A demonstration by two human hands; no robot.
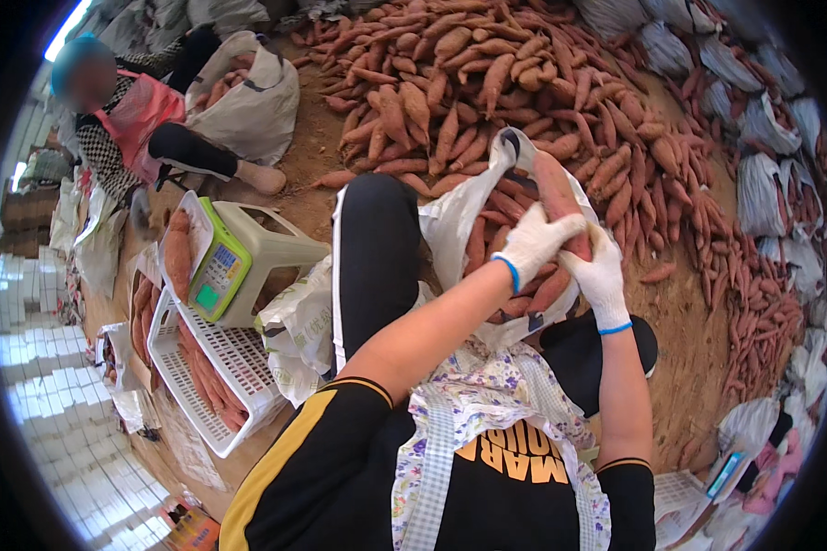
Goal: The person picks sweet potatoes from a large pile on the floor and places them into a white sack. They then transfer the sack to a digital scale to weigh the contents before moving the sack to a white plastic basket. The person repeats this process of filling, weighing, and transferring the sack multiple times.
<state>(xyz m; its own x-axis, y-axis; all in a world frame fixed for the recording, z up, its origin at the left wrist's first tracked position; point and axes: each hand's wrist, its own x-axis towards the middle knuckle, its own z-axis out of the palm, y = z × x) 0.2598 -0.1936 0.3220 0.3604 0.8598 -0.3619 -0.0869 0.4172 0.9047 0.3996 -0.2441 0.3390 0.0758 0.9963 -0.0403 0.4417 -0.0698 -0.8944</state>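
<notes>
A large sweet potato is held by both gloved hands over an open white woven sack that contains several more sweet potatoes. My left hand, in a white knit glove with a blue cuff, grips its lower part from the left. My right hand, gloved the same way, closes on its lower end from the right. The sack stands between my knees. Left of my leg, a green digital scale on a plastic stool bears one sweet potato.
A big heap of sweet potatoes lies ahead on the dirt floor. A white plastic basket holding sweet potatoes is at the left. Another person sits at the upper left beside a filled sack. Filled sacks line the right side.
</notes>
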